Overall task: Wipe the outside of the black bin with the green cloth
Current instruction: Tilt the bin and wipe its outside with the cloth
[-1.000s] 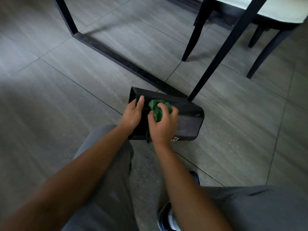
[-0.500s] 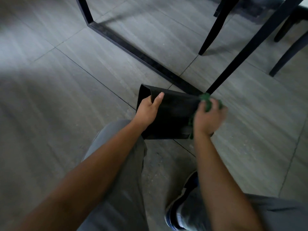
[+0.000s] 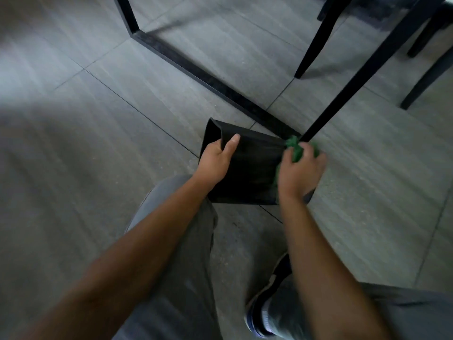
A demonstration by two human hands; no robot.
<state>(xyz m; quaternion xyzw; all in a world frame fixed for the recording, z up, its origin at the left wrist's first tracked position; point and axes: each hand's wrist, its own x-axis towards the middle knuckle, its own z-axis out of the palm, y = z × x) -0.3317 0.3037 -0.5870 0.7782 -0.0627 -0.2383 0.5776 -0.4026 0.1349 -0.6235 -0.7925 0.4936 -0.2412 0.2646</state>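
The right hand (image 3: 300, 171) is bunched round the crumpled green cloth (image 3: 295, 149), pressing it on the closed end of the black plastic bin (image 3: 252, 168), which lies on its side on the grey tiled floor (image 3: 122, 119). The left hand (image 3: 217, 159) grips the bin's open rim, so the bin's length runs leftward from the cloth. A second ago the cloth sat mid-wall; it has swept to the far end.

Table leg (image 3: 353, 89) just beside bin (image 3: 250, 168)

Grey tiled floor (image 3: 98, 168), black bin (image 3: 250, 173) lying on its side at centre, black table frame (image 3: 196, 69) and chair legs (image 3: 316, 38) upper right
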